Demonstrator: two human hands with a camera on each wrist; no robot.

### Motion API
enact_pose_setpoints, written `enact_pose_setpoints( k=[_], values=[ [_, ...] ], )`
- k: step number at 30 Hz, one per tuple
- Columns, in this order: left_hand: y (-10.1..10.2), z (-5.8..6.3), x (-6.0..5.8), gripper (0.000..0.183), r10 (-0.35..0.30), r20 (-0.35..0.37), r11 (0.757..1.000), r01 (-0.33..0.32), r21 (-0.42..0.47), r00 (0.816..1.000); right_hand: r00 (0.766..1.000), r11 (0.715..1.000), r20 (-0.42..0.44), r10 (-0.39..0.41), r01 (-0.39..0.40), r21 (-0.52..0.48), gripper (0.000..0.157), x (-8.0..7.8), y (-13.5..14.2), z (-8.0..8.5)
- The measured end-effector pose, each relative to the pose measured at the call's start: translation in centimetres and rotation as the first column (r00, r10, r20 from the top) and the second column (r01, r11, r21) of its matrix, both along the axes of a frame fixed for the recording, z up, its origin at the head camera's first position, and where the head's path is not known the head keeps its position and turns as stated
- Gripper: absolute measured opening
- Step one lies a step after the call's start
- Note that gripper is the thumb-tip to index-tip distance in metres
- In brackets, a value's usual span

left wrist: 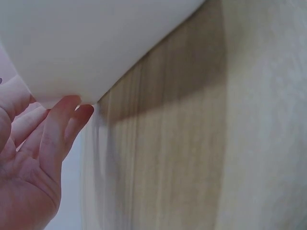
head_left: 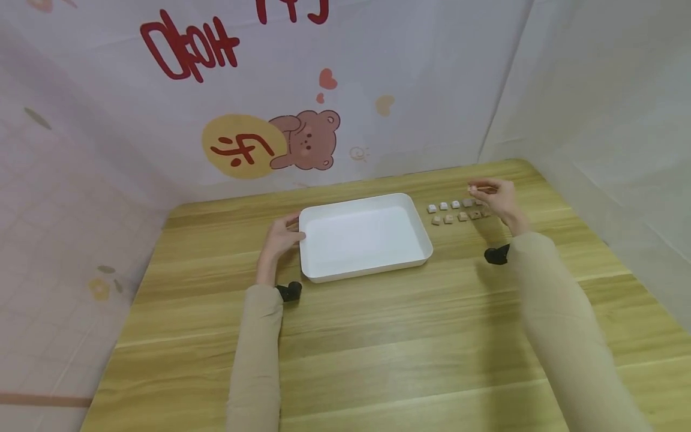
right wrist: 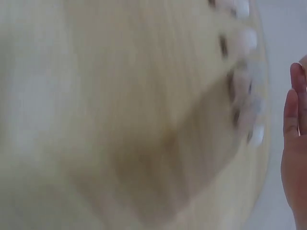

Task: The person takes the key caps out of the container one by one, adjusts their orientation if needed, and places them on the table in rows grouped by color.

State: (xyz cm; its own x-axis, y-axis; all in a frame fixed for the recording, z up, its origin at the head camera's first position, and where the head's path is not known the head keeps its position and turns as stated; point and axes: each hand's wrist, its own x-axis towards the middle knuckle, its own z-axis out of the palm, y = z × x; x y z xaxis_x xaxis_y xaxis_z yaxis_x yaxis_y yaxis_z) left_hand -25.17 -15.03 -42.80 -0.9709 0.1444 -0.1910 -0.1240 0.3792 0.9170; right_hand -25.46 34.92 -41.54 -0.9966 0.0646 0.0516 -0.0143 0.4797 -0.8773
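A shallow white tray (head_left: pixel 367 237) sits on the wooden table. My left hand (head_left: pixel 282 237) holds its left end, with the thumb at the rim; in the left wrist view the fingers (left wrist: pixel 57 124) press against the tray's outer wall (left wrist: pixel 96 43). To the right of the tray, small white and beige keycaps (head_left: pixel 462 216) lie in two rows. Above the right end of these rows, my right hand (head_left: pixel 501 197) pinches a small pale keycap (head_left: pixel 472 189), partly hidden by the fingertips. The right wrist view is blurred and shows only part of that hand (right wrist: pixel 296 143).
The wooden table (head_left: pixel 378 348) stretches toward me in front of the tray. Behind it hangs a pale printed cloth (head_left: pixel 432 90) with a bear drawing, and more cloth borders both sides. A black wrist device (head_left: pixel 291 291) shows at the left wrist, another (head_left: pixel 496 255) at the right.
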Motion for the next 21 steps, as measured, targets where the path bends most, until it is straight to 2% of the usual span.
enact_pose_setpoints(
  k=[3,9,21],
  values=[
    [0.0,0.0,0.0,0.064,0.003,-0.003,1.0,-0.003,0.001,1.0,0.999,0.997,-0.018,-0.039,0.04,0.068,0.045,0.9,1.7,-0.5],
    [0.0,0.2,0.1,0.064,0.005,-0.005,1.0,-0.005,-0.008,1.0,0.994,0.97,0.029,-0.103,0.094,0.223,0.043,2.4,3.5,-1.5],
    [0.1,0.1,0.1,0.064,0.013,0.008,1.0,-0.013,0.005,1.0,0.99,0.937,0.063,-0.13,0.102,0.334,0.036,2.5,4.1,-2.8]
  ],
)
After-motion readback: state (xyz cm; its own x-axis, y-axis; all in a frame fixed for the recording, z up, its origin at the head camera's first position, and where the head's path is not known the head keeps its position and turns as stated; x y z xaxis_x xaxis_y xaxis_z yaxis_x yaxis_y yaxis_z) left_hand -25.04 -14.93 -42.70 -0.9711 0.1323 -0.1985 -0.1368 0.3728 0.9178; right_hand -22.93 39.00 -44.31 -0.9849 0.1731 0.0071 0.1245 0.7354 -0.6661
